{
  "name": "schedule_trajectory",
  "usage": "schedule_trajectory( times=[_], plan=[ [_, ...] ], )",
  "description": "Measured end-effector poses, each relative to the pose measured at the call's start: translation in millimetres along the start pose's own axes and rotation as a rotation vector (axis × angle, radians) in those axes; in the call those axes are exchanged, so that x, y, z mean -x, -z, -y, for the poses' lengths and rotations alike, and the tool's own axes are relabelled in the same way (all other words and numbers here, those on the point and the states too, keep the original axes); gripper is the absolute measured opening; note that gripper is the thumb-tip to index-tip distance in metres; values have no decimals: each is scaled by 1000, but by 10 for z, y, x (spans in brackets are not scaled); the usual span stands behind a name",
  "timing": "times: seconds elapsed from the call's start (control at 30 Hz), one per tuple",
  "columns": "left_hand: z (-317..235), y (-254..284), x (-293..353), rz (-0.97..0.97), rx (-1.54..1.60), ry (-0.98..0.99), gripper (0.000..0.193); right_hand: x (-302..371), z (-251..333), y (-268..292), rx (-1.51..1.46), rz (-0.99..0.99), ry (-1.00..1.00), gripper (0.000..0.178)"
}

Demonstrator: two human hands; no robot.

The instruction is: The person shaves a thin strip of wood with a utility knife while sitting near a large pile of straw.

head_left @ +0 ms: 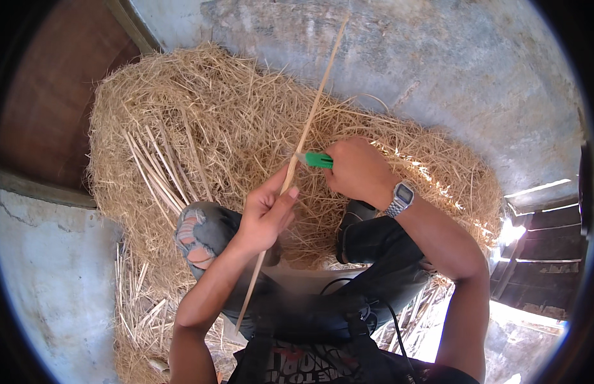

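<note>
A long, thin strip of pale wood or bamboo (318, 96) runs slantwise from the far wall down past my lap. My left hand (266, 214) is closed around it near its middle, thumb on top. In my right hand (358, 168) is a green-handled utility knife (318, 160), gripped in a fist. Its blade meets the strip just beyond my left fingers. A silver digital watch (402, 197) sits on my right wrist.
A heap of dry straw (220, 115) lies in front of me. Several pale sticks (157, 169) rest on it, left of my knee. Beyond stands a grey-blue wall (425, 57); a brown panel (60, 96) is at left. Dark cables (396, 326) hang by my lap.
</note>
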State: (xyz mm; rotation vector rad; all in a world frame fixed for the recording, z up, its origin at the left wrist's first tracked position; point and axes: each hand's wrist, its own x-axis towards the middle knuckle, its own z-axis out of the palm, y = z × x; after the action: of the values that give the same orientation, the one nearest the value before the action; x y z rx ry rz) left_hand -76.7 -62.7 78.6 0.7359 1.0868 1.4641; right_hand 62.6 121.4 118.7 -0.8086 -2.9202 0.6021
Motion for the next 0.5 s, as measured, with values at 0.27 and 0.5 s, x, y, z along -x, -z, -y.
schedule_trajectory(
  times=[0.27, 0.5],
  plan=[
    [-17, -44, 4, 0, 4, 54, 56, -110, -71, -39, 153, -71, -147, 14],
    [14, -55, 92, 56, -81, 87, 54, -333, -638, 353, 235, -180, -409, 17]
  ],
)
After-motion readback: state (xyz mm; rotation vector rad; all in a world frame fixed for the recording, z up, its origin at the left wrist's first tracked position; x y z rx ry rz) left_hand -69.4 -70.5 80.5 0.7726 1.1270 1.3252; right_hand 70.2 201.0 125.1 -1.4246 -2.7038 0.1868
